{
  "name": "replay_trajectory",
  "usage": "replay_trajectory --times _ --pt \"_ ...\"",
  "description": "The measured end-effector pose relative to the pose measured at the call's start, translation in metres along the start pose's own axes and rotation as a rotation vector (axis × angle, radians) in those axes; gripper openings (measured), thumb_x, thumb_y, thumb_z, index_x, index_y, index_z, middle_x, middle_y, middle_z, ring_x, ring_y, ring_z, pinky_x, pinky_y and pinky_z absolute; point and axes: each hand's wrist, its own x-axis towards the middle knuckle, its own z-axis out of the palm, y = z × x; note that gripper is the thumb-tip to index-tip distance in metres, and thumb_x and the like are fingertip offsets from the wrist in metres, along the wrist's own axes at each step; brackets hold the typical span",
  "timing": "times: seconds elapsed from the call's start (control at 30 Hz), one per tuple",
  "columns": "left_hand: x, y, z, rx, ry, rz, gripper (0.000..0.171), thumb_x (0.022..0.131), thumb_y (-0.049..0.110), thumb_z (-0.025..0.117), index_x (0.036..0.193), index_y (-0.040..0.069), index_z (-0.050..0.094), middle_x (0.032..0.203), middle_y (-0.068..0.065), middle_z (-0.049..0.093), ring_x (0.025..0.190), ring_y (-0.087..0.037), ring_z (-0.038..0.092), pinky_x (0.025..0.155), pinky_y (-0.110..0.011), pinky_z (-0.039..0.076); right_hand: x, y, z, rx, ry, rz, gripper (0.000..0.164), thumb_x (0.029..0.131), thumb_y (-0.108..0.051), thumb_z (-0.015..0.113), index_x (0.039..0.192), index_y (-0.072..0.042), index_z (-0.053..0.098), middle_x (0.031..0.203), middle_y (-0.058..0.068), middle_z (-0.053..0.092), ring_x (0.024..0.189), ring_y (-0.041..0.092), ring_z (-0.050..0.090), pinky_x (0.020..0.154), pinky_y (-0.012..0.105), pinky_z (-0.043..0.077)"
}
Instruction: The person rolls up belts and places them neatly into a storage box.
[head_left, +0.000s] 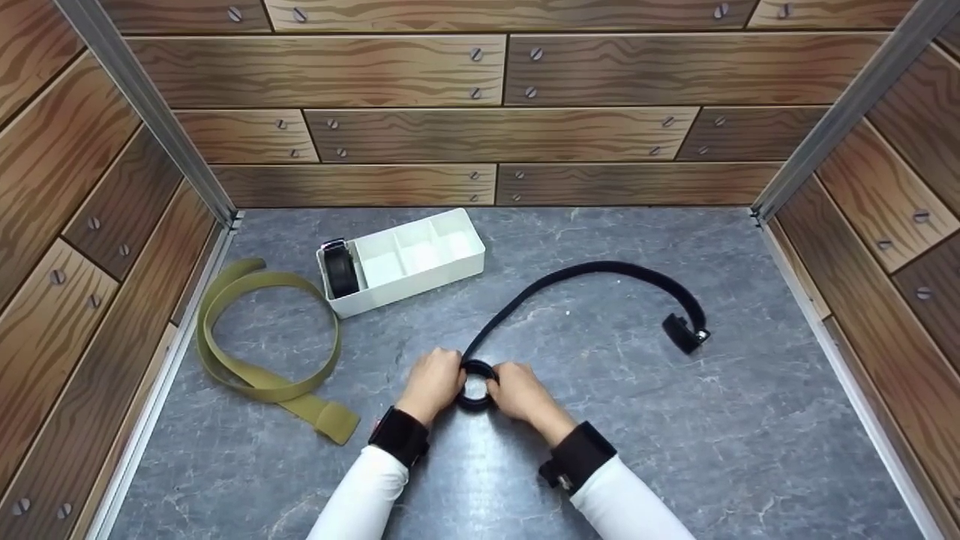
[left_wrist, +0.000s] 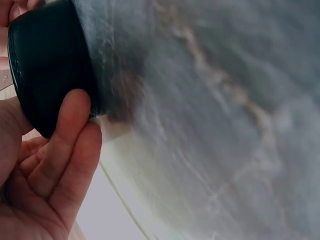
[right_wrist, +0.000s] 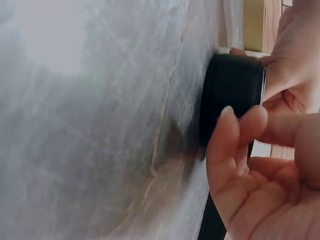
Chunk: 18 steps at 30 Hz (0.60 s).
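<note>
A black belt lies on the grey floor, its near end wound into a small round coil. On the coil's left side my left hand grips the band; in the left wrist view, fingertips press the outside of the black coil. My right hand pinches the opposite side, with thumb and fingers at the edge of the coil in the right wrist view. From the coil the strap arcs away to the right, ending at a dark buckle end.
A white divided box stands behind the hands, a rolled black belt in its left compartment. At left, an olive belt lies in loose loops against the box's corner. Wood-patterned walls enclose the back and sides.
</note>
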Motion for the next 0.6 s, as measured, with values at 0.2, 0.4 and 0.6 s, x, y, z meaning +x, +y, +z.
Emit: replay_trajectory --times 0.2,0.4,0.6 --pt "-0.0012 -0.0002 -0.0031 -0.011 -0.023 -0.004 0.015 0.08 0.01 0.073 0.072 0.004 0.061 0.074 -0.015 0.065 0.066 -0.034 0.065 0.058 -0.046 0.051 0.0038 -0.0017 0.0002 -0.095 0.024 -0.072 0.014 0.091 -0.008 0.059 0.077 -0.009 0.062 0.072 0.004 0.06 0.066 0.021 0.058 0.062 0.037 0.05" --pt "-0.0007 -0.0021 -0.0048 -0.039 -0.039 0.004 0.021 0.083 0.018 0.076 0.073 0.005 0.062 0.074 -0.013 0.065 0.066 -0.033 0.064 0.059 -0.046 0.051 0.0081 -0.0003 0.0011 -0.167 0.029 -0.179 0.016 0.092 -0.008 0.059 0.076 -0.013 0.059 0.074 0.005 0.061 0.074 0.026 0.062 0.067 0.041 0.051" --pt "-0.0015 -0.0038 -0.0045 -0.008 -0.029 0.036 0.021 0.084 0.017 0.074 0.072 0.004 0.063 0.072 -0.014 0.065 0.065 -0.034 0.065 0.057 -0.046 0.051 0.0094 0.0071 0.0002 -0.09 0.036 -0.262 0.014 0.097 -0.011 0.055 0.089 -0.008 0.067 0.08 0.006 0.065 0.08 0.025 0.064 0.074 0.043 0.052"
